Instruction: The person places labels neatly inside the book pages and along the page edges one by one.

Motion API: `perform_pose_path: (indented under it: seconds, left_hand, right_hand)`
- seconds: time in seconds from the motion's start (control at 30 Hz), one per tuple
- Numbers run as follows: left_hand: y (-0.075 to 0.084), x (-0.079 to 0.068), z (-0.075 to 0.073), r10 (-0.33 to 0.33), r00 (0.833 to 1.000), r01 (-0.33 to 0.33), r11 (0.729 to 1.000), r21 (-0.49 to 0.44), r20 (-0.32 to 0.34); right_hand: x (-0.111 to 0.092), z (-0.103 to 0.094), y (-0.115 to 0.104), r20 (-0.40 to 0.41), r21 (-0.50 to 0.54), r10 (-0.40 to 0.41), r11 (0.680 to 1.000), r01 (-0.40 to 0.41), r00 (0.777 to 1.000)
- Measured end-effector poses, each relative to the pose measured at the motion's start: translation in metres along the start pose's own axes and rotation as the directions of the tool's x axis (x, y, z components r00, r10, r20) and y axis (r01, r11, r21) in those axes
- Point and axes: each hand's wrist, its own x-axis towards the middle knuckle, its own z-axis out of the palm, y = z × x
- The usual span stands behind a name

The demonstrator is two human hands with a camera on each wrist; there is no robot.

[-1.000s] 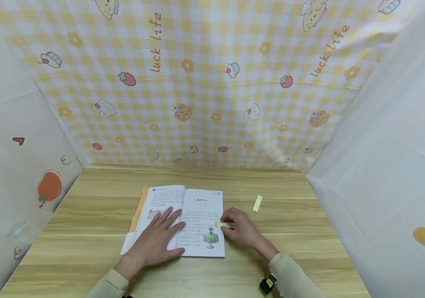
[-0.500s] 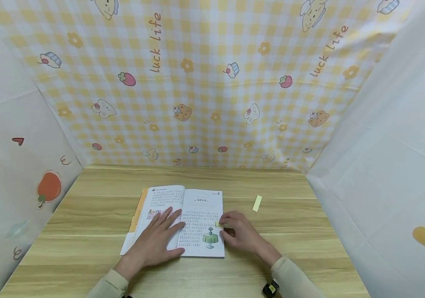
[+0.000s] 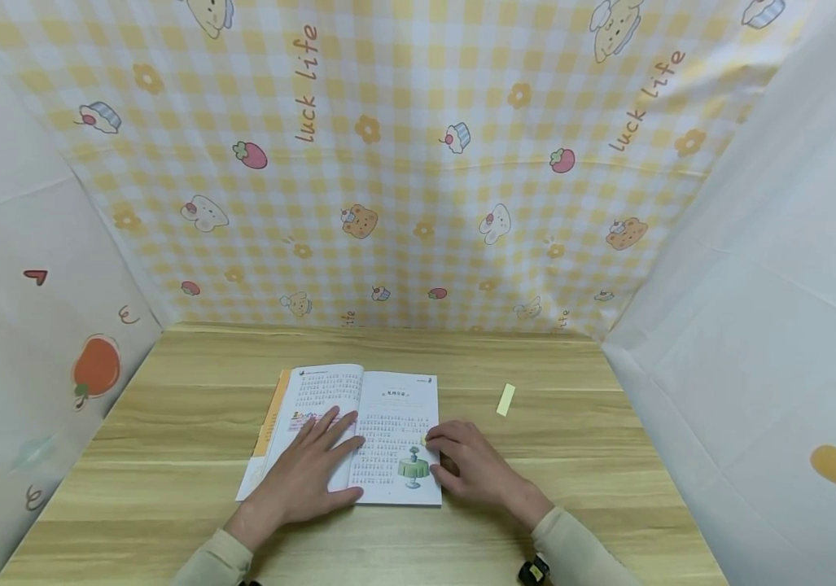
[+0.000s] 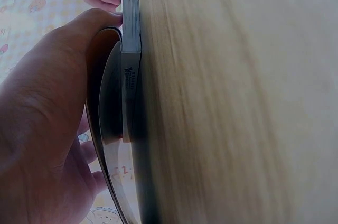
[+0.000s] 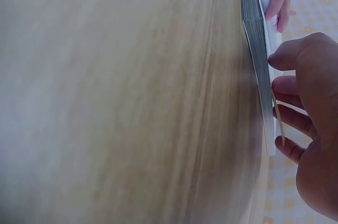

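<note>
An open book lies on the wooden table, with printed text and a green table picture on its right page. Spread flat, my left hand rests on the left page, its thumb near the bottom of the gutter. At the right page's outer edge, my right hand touches a pale yellow sticky strip with its fingers, which mostly cover it. In the right wrist view the strip sticks out past the page edge under the fingers. The right thumb touches the page, apart from the fingers.
A second pale yellow strip lies on the table to the right of the book. A checked cloth hangs behind the table, with white cloth on both sides. A black device is at my right wrist.
My right hand no longer pinches the strip; its fingers have spread and slid left over it at the page edge. My left hand stays in place.
</note>
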Motion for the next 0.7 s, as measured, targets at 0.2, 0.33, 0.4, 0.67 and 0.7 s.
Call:
perform_pose_path:
  seconds: [0.2,0.33,0.4,0.67,0.7]
  left_hand:
    - [0.0004,-0.0003,-0.0004,0.001,1.0,-0.002,1.0,-0.002,-0.005]
    - [0.0003,-0.0002,0.0,0.002,1.0,-0.002,1.0,-0.003,-0.007]
    - [0.0004,-0.0002,0.0001,0.002,1.0,-0.002,1.0,-0.004,-0.007]
    - [0.0002,0.0,-0.0005,-0.001,1.0,0.001,1.0,-0.007,0.001]
    - [0.0001,0.0,-0.0006,-0.003,1.0,0.003,1.0,-0.007,0.003]
  right_hand:
    - [-0.0002,-0.0025,-0.0015,0.022,-0.011,0.0,1.0,0.0,1.0]
    - [-0.001,-0.0047,-0.0036,0.04,-0.022,0.006,1.0,-0.005,0.999]
    - [-0.0011,-0.0055,-0.0044,0.051,-0.026,0.006,1.0,-0.005,0.999]
    - [0.0,-0.0035,-0.0044,0.083,-0.052,-0.001,0.999,0.006,0.997]
    - [0.0,-0.0031,-0.0045,0.087,-0.058,-0.003,0.998,0.008,0.996]
